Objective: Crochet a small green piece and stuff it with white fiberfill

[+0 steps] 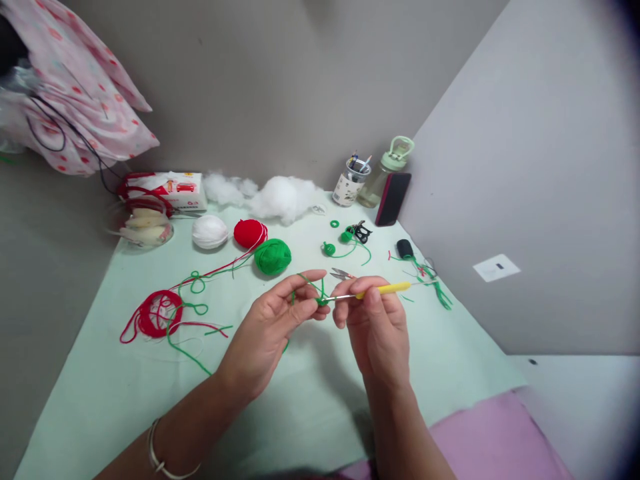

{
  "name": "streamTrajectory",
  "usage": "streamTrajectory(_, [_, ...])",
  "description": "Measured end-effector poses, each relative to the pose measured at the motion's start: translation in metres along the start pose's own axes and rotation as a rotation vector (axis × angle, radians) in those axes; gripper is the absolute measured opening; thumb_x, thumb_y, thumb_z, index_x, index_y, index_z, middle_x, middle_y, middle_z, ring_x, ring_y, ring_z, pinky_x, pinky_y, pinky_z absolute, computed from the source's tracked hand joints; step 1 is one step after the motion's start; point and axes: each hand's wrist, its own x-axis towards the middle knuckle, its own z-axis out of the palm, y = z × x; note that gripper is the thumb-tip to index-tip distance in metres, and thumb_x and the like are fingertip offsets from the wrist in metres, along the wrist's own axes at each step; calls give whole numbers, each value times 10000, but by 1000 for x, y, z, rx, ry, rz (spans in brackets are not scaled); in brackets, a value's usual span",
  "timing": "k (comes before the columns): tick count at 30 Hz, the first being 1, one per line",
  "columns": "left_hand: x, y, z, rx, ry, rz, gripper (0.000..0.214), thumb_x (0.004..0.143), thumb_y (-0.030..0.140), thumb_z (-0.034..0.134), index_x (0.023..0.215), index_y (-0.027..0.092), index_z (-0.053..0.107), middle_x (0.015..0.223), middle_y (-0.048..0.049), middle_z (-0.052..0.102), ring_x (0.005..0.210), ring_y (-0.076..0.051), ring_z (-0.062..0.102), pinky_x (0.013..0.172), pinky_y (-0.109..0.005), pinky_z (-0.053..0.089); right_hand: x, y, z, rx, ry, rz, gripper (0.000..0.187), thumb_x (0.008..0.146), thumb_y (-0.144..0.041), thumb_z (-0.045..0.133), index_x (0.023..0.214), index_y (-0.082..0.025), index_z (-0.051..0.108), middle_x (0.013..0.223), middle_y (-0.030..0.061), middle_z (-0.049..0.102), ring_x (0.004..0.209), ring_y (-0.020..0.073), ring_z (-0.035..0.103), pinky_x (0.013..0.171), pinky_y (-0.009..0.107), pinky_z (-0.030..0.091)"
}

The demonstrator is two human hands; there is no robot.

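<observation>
My left hand [274,327] is closed, pinching a small green crochet piece [321,301], with green yarn [309,283] looped over its fingers. My right hand [373,320] grips a yellow-handled crochet hook [383,289] whose metal tip is in the green piece. The yarn trails left across the pale green table cover [125,393] toward a green yarn ball [273,256]. Small snips [341,273] lie just behind my hands.
At the back stand a red yarn ball [250,233], a white ball [209,231], white stuffing [280,197], a tissue box [173,189], a pen cup [351,181], a bottle [387,170] and a phone [393,198]. Loose red yarn [157,315] lies left; small green pieces [340,241] right.
</observation>
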Motion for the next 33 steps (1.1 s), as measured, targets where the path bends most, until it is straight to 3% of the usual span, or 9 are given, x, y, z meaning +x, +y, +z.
streamTrajectory(11, [0,-3,-3,133,34,90,286,919,310,819,1203,284,831,946,-14,646,886,-160,606,898,-311,521,-9,-4,-2,-320,-22,-272,204,1093,-262,534,1049,-227,729,980,65,800,721,173,742,618,336,634])
streamTrajectory(18, [0,-6,-3,313,199,210,329,801,231,895,1124,266,838,925,0,657,882,-154,604,870,-276,520,-16,-3,-3,-636,-136,-499,248,1063,-140,537,1139,-256,743,930,53,808,954,227,784,772,381,657])
streamTrajectory(23, [-4,-4,-1,382,246,208,375,805,241,891,1172,274,823,879,14,665,772,-123,576,772,-239,516,-21,5,-5,-766,-136,-627,255,1056,-163,549,1190,-259,743,1019,85,828,972,240,802,722,378,663])
streamTrajectory(29, [-5,1,0,372,253,231,407,790,261,906,1189,268,826,849,12,671,658,-104,514,654,-237,484,-16,3,-2,-698,-128,-596,254,1084,-188,505,1171,-272,728,884,47,815,941,244,811,757,407,672])
streamTrajectory(33, [-5,-2,1,297,231,205,490,742,192,935,1213,257,818,865,15,668,636,-84,492,619,-215,461,-23,6,-3,-924,-89,-630,311,1046,-144,574,1221,-327,754,1025,40,812,930,213,794,733,356,669])
